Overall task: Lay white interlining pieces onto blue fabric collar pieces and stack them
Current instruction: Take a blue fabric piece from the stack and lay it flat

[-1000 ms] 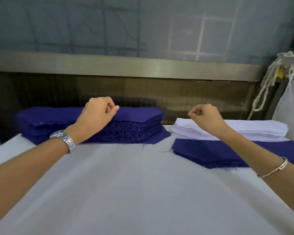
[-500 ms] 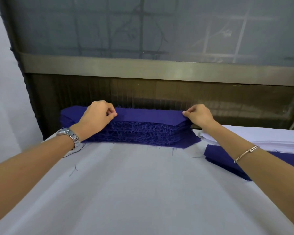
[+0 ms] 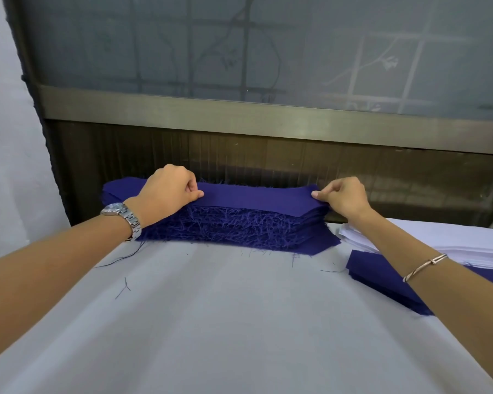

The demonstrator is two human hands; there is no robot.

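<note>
Running left-right: top blue collar piece [image 3: 256, 196]

No readable text, label or number anywhere.

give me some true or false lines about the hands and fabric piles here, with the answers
1. The left hand and the right hand each pinch an end of the top blue piece on the tall blue stack. True.
2. The wristwatch is on the right wrist. False: it is on the left wrist; the right wrist wears a bracelet.
3. The white interlining stack lies to the right of the tall blue stack. True.
4. A white piece covers the tall blue stack. False: its top piece is blue.
</note>
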